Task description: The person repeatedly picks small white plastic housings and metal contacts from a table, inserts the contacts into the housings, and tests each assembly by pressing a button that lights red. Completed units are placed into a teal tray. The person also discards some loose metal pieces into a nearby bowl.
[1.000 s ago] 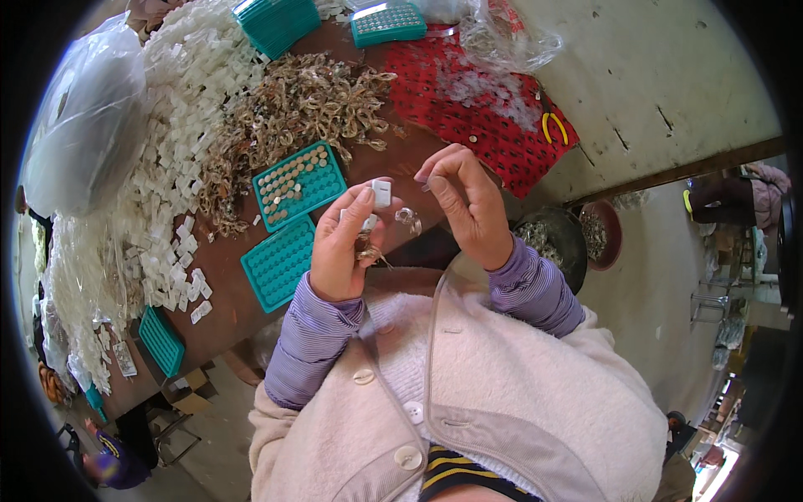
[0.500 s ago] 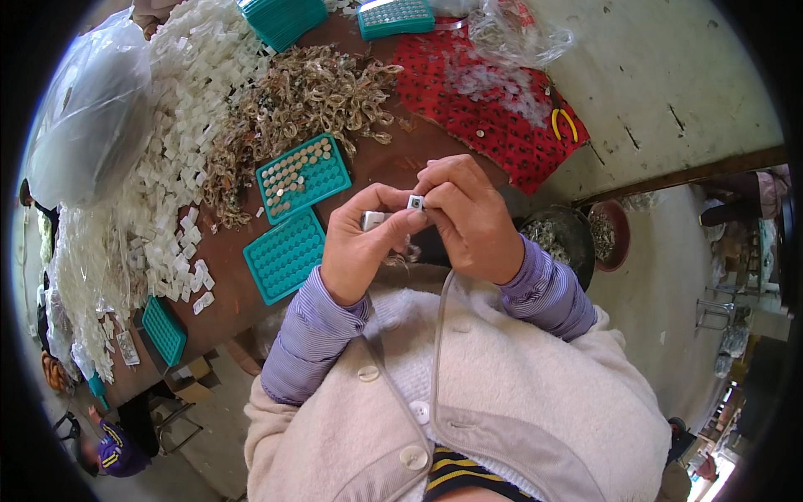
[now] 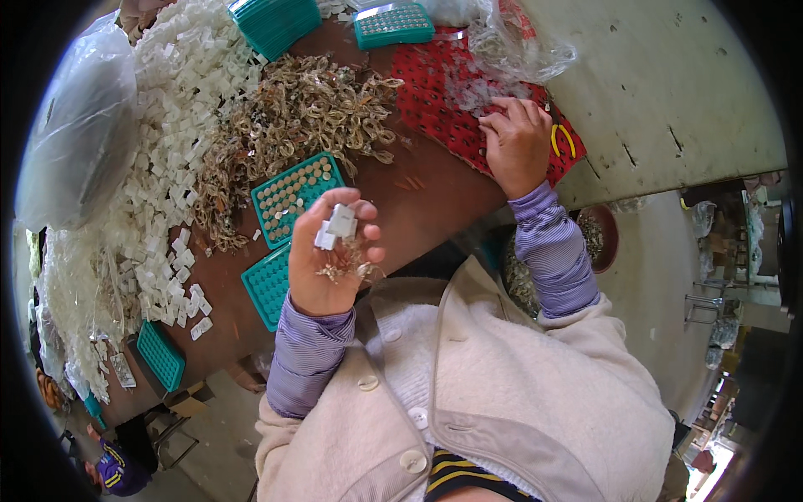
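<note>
Palm up, my left hand (image 3: 308,280) has its fingers curled around small white plastic housings (image 3: 341,221). Thin brownish wires or fibres (image 3: 341,261) lie in the palm beneath them. My right hand (image 3: 520,149) rests at the red patterned cloth (image 3: 452,117), its fingers bent and drawn together beside a patch of whitish fluff (image 3: 481,84). Whatever those fingertips pinch, if anything, is hidden. Just right of that hand lies a tool with yellow handles (image 3: 564,140). Behind my left hand, a teal tray (image 3: 329,174) carries rows of small round beige pieces.
A second teal tray (image 3: 266,284) lies partly behind my left hand. Tangled brown loops (image 3: 309,109) and a heap of white plastic pieces (image 3: 180,100) cover the table's left. Stacked teal trays (image 3: 276,25) stand at the back. Below the table's right edge sits a reddish bowl (image 3: 604,238).
My hands have parted. The right one has moved far and right onto the red cloth; the left one has turned palm up, keeping the white housings.
</note>
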The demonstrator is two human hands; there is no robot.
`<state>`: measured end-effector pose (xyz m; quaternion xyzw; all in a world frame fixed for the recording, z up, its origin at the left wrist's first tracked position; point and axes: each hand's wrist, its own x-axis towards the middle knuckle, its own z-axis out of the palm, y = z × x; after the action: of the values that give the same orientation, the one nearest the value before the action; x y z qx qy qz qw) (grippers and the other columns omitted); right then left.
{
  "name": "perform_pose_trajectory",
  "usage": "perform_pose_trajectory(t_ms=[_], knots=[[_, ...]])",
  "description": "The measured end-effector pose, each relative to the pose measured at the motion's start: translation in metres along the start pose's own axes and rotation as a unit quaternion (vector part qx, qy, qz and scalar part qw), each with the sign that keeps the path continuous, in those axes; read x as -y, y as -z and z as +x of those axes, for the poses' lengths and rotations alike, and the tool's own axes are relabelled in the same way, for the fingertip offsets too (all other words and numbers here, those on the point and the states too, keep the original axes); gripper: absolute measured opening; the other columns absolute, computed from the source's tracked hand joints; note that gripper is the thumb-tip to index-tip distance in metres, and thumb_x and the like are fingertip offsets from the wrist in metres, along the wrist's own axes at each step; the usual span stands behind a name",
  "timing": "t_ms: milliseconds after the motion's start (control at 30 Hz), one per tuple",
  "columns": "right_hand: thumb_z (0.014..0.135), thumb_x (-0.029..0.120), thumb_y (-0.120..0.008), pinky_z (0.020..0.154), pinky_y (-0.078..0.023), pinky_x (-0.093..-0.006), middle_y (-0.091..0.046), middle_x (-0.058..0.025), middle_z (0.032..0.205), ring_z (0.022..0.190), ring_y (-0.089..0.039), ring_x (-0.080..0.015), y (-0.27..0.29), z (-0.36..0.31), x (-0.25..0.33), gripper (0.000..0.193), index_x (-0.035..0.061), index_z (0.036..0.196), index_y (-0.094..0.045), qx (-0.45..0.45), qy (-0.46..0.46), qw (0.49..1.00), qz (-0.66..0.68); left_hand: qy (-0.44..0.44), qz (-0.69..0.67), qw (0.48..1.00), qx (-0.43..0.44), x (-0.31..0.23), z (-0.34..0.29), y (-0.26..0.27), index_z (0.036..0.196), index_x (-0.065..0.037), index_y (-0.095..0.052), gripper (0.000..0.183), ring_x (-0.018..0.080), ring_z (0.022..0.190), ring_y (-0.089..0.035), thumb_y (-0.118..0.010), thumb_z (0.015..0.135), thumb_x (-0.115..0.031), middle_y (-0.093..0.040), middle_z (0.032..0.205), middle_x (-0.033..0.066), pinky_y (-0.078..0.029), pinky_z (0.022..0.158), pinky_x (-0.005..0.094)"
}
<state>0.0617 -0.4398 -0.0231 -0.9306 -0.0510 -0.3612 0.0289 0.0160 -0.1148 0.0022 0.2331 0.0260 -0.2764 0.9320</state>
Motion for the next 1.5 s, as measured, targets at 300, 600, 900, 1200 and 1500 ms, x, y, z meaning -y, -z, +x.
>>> perform_pose_trajectory(t_ms=[300, 600, 900, 1200, 1500], knots=[[0.082, 0.028, -0.086, 0.092, -0.045, -0.0481, -0.065, -0.0067, 0.097, 0.103, -0.062, -0.0319, -0.023, 0.020, 0.078, 0.023, 0.0108, 0.094, -0.077, 0.140, 0.006, 0.976, 0.168, 0.043, 0.008, 0.995, -0.089, -0.015, -0.002, 0.006, 0.129, -0.009, -0.064, 0.024, 0.0087, 0.091, -0.067, -0.069, 0.106, -0.012, -0.065, 0.111, 0.0029, -0.056, 0.052, 0.0198], [0.093, 0.014, -0.088, 0.078, -0.059, -0.0245, -0.079, -0.0034, 0.102, 0.090, -0.074, -0.0091, 0.024, -0.008, 0.102, 0.024, 0.0005, 0.105, -0.073, 0.250, -0.270, 0.536, 0.759, -0.384, 0.736, 0.556, -0.043, 0.023, 0.014, -0.023, 0.126, -0.008, -0.073, 0.038, 0.0255, 0.089, -0.073, -0.081, 0.089, -0.002, -0.070, 0.104, 0.0108, -0.060, 0.078, 0.0358], [0.090, 0.018, -0.089, 0.090, -0.056, -0.0313, -0.068, -0.0092, 0.121, 0.107, -0.068, -0.0153, 0.037, -0.005, 0.131, 0.044, 0.0018, 0.123, -0.067, 0.027, 0.016, 0.877, 0.480, -0.241, 0.525, 0.805, -0.132, -0.008, -0.015, -0.011, 0.109, -0.002, -0.075, 0.013, 0.0075, 0.094, -0.064, -0.080, 0.097, -0.002, -0.072, 0.102, -0.0005, -0.051, 0.085, 0.0241], [0.086, -0.006, -0.078, 0.069, -0.055, -0.0367, -0.067, -0.0123, 0.092, 0.080, -0.069, -0.0277, 0.040, 0.003, 0.160, 0.017, 0.0004, 0.099, -0.069, 0.137, 0.035, 0.793, 0.593, -0.210, 0.485, 0.835, -0.150, -0.032, -0.054, 0.003, 0.114, -0.003, -0.073, 0.021, 0.0062, 0.088, -0.065, -0.082, 0.096, -0.005, -0.073, 0.099, 0.0004, -0.052, 0.078, 0.0238], [0.093, -0.002, -0.071, 0.092, -0.055, -0.0426, -0.068, -0.0133, 0.095, 0.093, -0.067, -0.0343, 0.030, 0.012, 0.168, 0.006, 0.0012, 0.097, -0.067, 0.100, 0.126, 0.850, 0.501, -0.302, 0.699, 0.609, -0.225, -0.088, -0.077, 0.037, 0.118, -0.006, -0.077, 0.031, 0.0181, 0.090, -0.075, -0.086, 0.090, -0.013, -0.077, 0.094, 0.0093, -0.059, 0.083, 0.0343]])
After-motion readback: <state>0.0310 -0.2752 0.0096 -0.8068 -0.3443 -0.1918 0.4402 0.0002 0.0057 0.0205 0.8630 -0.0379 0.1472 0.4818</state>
